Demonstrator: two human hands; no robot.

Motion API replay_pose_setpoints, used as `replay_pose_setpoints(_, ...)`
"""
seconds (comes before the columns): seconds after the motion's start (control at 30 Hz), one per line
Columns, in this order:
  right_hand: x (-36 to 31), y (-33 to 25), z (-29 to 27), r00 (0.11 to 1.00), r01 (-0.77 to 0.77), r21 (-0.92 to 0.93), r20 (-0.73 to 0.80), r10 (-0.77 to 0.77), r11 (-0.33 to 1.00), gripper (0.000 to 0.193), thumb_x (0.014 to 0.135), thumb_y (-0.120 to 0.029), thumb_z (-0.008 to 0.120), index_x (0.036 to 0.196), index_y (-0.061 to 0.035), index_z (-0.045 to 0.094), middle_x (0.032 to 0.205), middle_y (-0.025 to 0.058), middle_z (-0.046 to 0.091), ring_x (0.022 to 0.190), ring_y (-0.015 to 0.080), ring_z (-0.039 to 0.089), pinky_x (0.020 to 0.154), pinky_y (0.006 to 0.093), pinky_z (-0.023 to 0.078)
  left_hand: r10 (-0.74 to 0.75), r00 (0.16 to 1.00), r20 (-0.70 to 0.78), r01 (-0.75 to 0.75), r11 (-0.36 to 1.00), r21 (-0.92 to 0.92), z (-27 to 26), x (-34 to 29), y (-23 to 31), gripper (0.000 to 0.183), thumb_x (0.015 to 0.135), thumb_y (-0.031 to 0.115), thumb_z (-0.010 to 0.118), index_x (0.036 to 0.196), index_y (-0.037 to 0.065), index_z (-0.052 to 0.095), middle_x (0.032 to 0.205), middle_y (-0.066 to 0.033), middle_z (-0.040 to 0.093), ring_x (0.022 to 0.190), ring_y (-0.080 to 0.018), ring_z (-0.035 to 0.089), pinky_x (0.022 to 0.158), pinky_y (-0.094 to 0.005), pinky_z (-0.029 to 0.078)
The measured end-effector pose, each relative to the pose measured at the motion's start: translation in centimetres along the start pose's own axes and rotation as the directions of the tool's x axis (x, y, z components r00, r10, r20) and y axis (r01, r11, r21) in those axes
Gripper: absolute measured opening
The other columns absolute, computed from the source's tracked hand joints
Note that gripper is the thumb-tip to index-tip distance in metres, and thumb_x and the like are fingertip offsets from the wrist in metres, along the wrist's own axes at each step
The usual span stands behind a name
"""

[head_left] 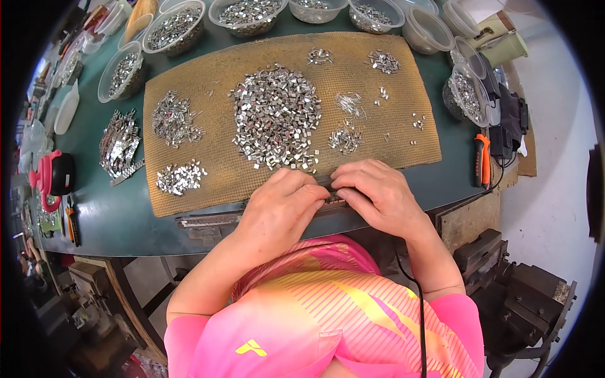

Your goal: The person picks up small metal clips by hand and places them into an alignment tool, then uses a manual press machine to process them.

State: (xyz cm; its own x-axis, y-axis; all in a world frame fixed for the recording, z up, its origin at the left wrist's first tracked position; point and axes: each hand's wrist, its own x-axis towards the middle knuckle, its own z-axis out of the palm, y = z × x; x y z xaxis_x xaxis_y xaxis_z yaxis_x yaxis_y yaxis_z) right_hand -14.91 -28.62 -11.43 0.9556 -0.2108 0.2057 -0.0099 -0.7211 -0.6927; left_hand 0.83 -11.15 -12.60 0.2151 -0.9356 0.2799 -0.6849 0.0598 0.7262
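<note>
My left hand (285,205) and my right hand (379,192) meet at the front edge of the table. Both have their fingers pinched together over a long, dark metal rail (211,220) that lies along this edge. Whatever sits between the fingertips is too small and too covered to make out. Just beyond my hands, a big heap of small silvery metal pieces (277,113) rests on a tan textured mat (230,183). To its left are a pile of thin metal bits (176,120) and a pile of flat shiny pieces (181,178). A small pile of metal bits (345,138) lies beyond my right hand.
Clear plastic bowls of metal pieces (175,28) line the far edge; another bowl (465,94) stands at right. Orange-handled pliers (483,160) lie right of the mat. Linked metal strips (121,145) and a pink-and-black object (57,175) are at left. A black cable (421,315) crosses my front.
</note>
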Motion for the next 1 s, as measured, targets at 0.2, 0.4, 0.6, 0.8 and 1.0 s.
replay_pose_setpoints(0.2,-0.9,-0.3,0.5,0.998,0.065,-0.064,-0.02,-0.067,0.996,0.019,0.083,-0.004,0.077,0.101,-0.0041,0.071,0.108,0.0089,0.073,0.103,0.0305,0.071,0.089,0.0413,0.057,0.041,0.999,-0.009,-0.04,0.996,0.079,0.4,0.3,0.3,0.017,0.084,0.007,0.078,0.1,0.006,0.071,0.096,-0.0081,0.063,0.092,-0.0292,0.061,0.079,-0.0398,0.053)
replay_pose_setpoints(0.4,-1.2,-0.3,0.9,0.987,0.126,-0.143,-0.085,-0.139,0.982,0.017,0.082,-0.003,0.078,0.098,-0.0039,0.073,0.108,0.0094,0.074,0.101,0.031,0.072,0.09,0.0414,0.058,0.149,0.987,-0.06,-0.134,0.971,0.197,1.4,0.0,0.1,0.02,0.081,0.007,0.079,0.098,0.006,0.07,0.094,-0.0065,0.063,0.086,-0.0266,0.061,0.075,-0.0381,0.052)
replay_pose_setpoints(0.6,0.0,0.0,0.2,0.997,0.066,-0.043,-0.028,-0.067,0.997,0.015,0.086,-0.006,0.077,0.1,-0.0043,0.074,0.104,0.0095,0.075,0.095,0.0298,0.074,0.082,0.0406,0.059,0.184,0.979,-0.088,-0.162,0.963,0.215,1.6,-0.3,0.1,0.022,0.079,0.003,0.081,0.098,0.004,0.069,0.095,-0.0077,0.067,0.083,-0.0267,0.064,0.072,-0.0381,0.053)
replay_pose_setpoints(0.8,2.5,0.6,1.9,0.988,-0.008,-0.177,-0.15,-0.019,0.984,0.012,0.091,-0.015,0.075,0.098,-0.0073,0.069,0.091,0.0073,0.067,0.08,0.029,0.07,0.066,0.0401,0.056,0.111,0.979,-0.173,-0.096,0.991,0.09,0.9,-0.2,0.4,0.02,0.083,-0.001,0.079,0.097,0.003,0.065,0.094,-0.0105,0.069,0.081,-0.0293,0.065,0.07,-0.04,0.053)
replay_pose_setpoints(1.0,3.7,0.3,2.4,0.997,-0.021,-0.361,-0.082,-0.01,0.932,0.011,0.09,-0.016,0.076,0.094,-0.0096,0.068,0.087,0.0061,0.063,0.076,0.0283,0.068,0.064,0.0401,0.054,-0.018,0.989,-0.147,0.021,1.0,0.014,-0.7,-0.8,0.3,0.018,0.087,0.0,0.075,0.101,0.002,0.063,0.096,-0.0128,0.069,0.087,-0.033,0.067,0.075,-0.0413,0.054)
